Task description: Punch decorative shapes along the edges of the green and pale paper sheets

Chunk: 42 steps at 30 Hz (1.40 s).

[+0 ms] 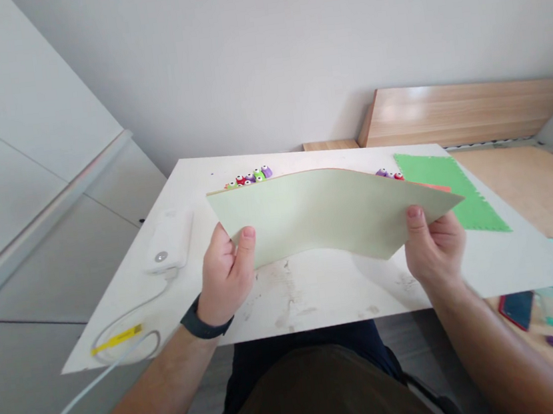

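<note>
Over the white table, the left hand and right hand hold a bowed pale green card at center frame, each pinching an edge between thumb and fingers. Craft punches sit just beyond it; a green sheet lies to the right.

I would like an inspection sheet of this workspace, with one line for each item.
Surface: white table, scuffed and stained near the front edge.
Job's things: pale green card, held up and bowed.
Clutter: coloured punches behind the card; green scalloped sheet; power bank.
Grippers: left hand and right hand both pinch the card.
Cables: white cable runs from the power bank off the table.
Surroundings: wooden desk with phone; white cupboards.
</note>
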### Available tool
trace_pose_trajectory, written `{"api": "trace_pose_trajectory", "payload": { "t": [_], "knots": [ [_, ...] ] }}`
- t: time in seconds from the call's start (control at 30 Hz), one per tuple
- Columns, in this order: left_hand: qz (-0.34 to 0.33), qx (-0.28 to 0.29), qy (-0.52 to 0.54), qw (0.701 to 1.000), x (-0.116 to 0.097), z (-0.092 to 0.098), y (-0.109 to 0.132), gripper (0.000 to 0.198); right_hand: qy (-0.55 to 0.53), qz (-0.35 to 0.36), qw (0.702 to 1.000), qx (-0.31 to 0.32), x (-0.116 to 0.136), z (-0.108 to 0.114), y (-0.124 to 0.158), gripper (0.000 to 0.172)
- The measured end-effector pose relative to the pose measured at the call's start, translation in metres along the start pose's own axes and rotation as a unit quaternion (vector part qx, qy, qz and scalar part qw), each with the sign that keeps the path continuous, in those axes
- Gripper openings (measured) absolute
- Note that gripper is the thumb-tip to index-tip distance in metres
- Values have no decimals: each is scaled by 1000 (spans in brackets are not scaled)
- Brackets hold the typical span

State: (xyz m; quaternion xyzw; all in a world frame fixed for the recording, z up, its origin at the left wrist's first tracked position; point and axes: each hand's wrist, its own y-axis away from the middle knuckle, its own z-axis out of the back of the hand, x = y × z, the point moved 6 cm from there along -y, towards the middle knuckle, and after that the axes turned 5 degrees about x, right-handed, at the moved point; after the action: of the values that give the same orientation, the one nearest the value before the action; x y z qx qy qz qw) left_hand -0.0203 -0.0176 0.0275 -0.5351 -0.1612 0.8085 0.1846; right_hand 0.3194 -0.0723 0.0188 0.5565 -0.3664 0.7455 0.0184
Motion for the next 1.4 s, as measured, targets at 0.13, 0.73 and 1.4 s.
{"api": "trace_pose_trajectory", "payload": {
  "t": [0.13, 0.73, 1.4],
  "knots": [
    [0, -3, 3, 1000, 1, 2, 2, 50, 11, -1, 1000, 10, -1, -2, 1, 36],
    [162, 162, -137, 964, 35, 9, 3, 41, 171, -151, 939, 255, -37, -15, -16, 37],
    [-45, 300, -230, 925, 11, -25, 39, 45, 381, -112, 864, 311, -72, -31, -12, 63]
  ]
}}
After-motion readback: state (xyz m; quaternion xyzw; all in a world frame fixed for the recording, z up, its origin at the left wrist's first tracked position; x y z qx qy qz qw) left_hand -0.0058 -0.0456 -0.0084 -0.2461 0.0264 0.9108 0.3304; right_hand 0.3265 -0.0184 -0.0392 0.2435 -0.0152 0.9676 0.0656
